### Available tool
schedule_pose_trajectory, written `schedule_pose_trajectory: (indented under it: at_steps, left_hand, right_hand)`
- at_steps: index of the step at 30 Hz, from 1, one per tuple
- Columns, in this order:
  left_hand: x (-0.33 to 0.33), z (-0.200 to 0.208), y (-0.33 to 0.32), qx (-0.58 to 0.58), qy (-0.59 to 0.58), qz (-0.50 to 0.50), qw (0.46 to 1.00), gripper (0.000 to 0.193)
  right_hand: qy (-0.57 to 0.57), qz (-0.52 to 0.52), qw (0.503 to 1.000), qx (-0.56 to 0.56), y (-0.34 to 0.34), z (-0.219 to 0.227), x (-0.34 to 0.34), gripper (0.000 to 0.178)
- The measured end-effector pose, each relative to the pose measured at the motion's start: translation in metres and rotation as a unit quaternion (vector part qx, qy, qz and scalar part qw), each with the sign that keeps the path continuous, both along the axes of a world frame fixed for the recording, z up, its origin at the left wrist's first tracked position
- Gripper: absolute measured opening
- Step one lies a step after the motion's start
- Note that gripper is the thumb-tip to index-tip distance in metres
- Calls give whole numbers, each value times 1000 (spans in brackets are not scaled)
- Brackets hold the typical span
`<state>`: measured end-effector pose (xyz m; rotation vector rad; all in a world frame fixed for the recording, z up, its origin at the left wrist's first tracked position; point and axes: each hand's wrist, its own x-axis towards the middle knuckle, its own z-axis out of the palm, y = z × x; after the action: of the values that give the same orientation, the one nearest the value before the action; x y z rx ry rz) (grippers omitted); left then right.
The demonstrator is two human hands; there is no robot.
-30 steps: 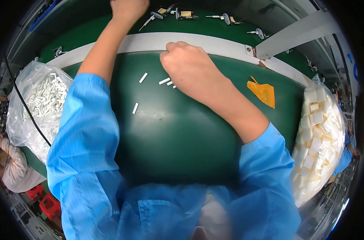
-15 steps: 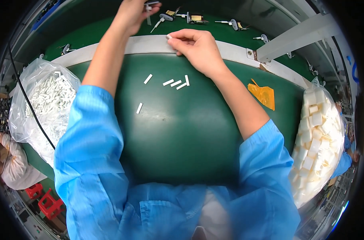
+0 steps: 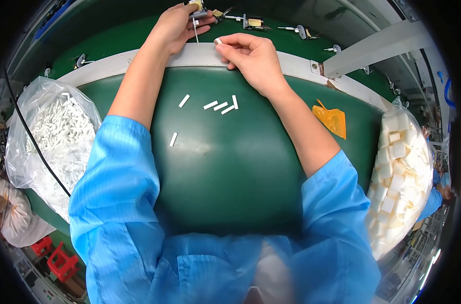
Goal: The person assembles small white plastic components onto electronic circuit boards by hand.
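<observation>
Left hand (image 3: 178, 29) had its grip around a small assembly (image 3: 199, 15), gray disc with a white shaft pointing toward the white rail (image 3: 190, 60). Right hand (image 3: 253, 60) pinched a small white piece (image 3: 218, 41) between thumb and index, just right of the shaft, not touching it. Six loose white pieces (image 3: 210, 105) lay on the green table (image 3: 230, 172), below both hands. Bag of similar ones (image 3: 63, 124) sat at left.

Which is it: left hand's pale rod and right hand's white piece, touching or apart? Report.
Apart. The head view shows a plain gap between the pale rod and the white piece in the right hand.
</observation>
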<state>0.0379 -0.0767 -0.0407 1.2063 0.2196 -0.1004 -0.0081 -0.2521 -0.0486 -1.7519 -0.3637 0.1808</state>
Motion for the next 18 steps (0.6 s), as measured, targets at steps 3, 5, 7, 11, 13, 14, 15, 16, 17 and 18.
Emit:
schedule_pose_trajectory:
  at_steps: [3, 5, 7, 11, 13, 14, 15, 16, 17, 18]
  left_hand:
    - [0, -2, 3, -29, -2, 60, 998, 18]
    - [-2, 3, 4, -249, -49, 7, 967, 19]
    - [-2, -2, -2, -274, -41, 38, 960, 20]
    - [-8, -13, -14, -358, -35, -25, 933, 18]
    - [-11, -12, -16, -375, -45, -20, 926, 18]
    - [-12, -11, -16, -375, -45, -20, 926, 18]
    - [-12, -10, -15, -364, -51, -6, 930, 17]
    - [-11, -10, -14, -353, -57, 8, 934, 17]
    - [-11, -10, -14, -354, -56, 8, 934, 17]
    - [-11, -10, -14, -351, -61, 2, 934, 17]
  right_hand:
    - [6, -6, 1000, 18, 2, -2, 0, 20]
    - [12, -13, 999, 29, -1, -4, 2, 20]
    - [-1, -7, 1000, -2, 1, -3, 3, 21]
    - [-6, -16, 998, -62, 1, -1, 0, 23]
    - [-43, -13, 995, -92, 1, -3, 0, 24]
    - [-43, -13, 995, -92, 1, -2, 0, 24]
    - [-47, -7, 994, -97, 1, -2, 1, 24]
    - [-51, -2, 993, -103, 1, -2, 1, 24]
    - [-50, -2, 993, -104, 0, -2, 2, 24]
    - [-52, -1, 993, -104, -1, -2, 2, 24]
